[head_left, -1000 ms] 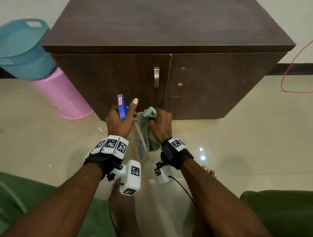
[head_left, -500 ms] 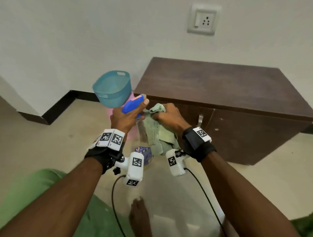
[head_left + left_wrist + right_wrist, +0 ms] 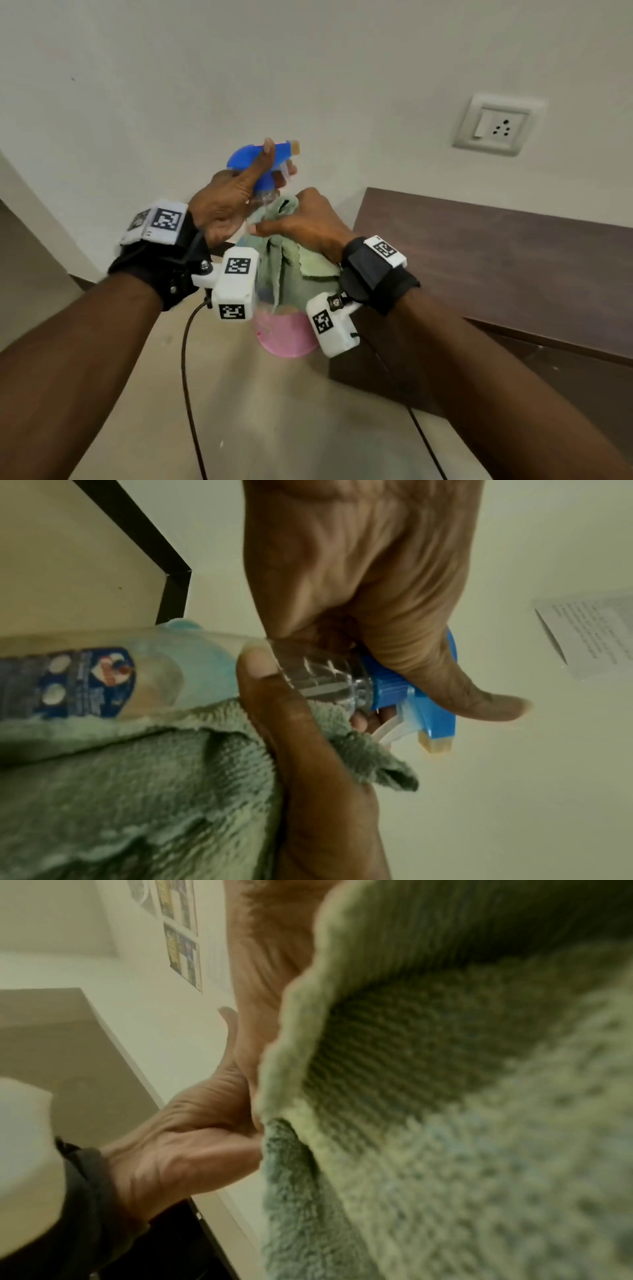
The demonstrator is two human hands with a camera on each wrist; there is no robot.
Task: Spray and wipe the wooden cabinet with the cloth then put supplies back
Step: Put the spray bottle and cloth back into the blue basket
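Spray bottle (image 3: 263,171) is held up in front of the wall by the left hand (image 3: 222,209), fingers curled round its clear neck below the blue trigger head, thumb laid along the side of the head. In the left wrist view the neck of the bottle (image 3: 322,680) is seen clasped by the left hand (image 3: 359,569), with the nozzle tip pointing downward in frame; the label is blurred and cannot be read. The bottle's lower body is hidden in the head view behind the hands and the wrist camera housings.

Green cloth (image 3: 291,250) is gripped at its top by the right hand (image 3: 305,226), fingers closed over a bunched fold, the rest hanging down. Cloth and bottle are pressed against each other, and the right thumb is seen lying across both in the left wrist view, where the cloth (image 3: 137,791) fills the lower left. The right wrist view is mostly filled by the cloth (image 3: 462,1096), out of focus; the fingers of the right hand are covered by it there, and only the left hand (image 3: 178,1150) is seen beside it.

Wooden cabinet (image 3: 496,267) stands to the right against the wall, cut off by the frame edge. A pink bucket (image 3: 284,335) is partly hidden below the hands. A wall socket (image 3: 496,125) is mounted above the cabinet.
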